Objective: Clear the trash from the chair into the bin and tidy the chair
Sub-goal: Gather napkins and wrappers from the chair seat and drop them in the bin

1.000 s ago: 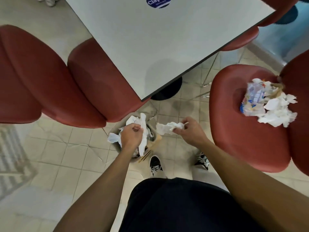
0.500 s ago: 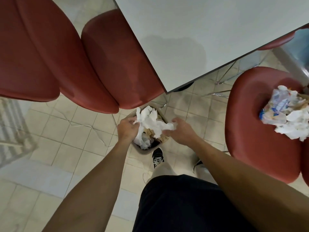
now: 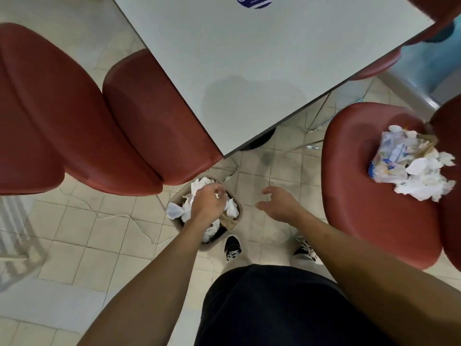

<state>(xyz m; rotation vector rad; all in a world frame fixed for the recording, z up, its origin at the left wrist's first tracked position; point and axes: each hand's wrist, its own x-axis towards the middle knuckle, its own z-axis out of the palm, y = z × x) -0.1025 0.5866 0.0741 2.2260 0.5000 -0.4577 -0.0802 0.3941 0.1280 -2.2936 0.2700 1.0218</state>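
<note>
Left hand [image 3: 208,204] over bin [image 3: 180,224], fingers curled on crumpled white tissue [image 3: 230,208] inside. Right hand [image 3: 278,204] bare, fingers spread and loosely bent, above floor tiles. Remaining trash pile [image 3: 411,162], one heap of tissues and plastic wrapper, on seat of red chair [image 3: 361,186], to the right of and nearer the right hand. Bins: one; red chairs in view: several.

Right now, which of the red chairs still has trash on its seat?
The red chair on the right: a pile of crumpled paper and wrappers lies on its seat. The red chairs on the left show no trash.
</note>
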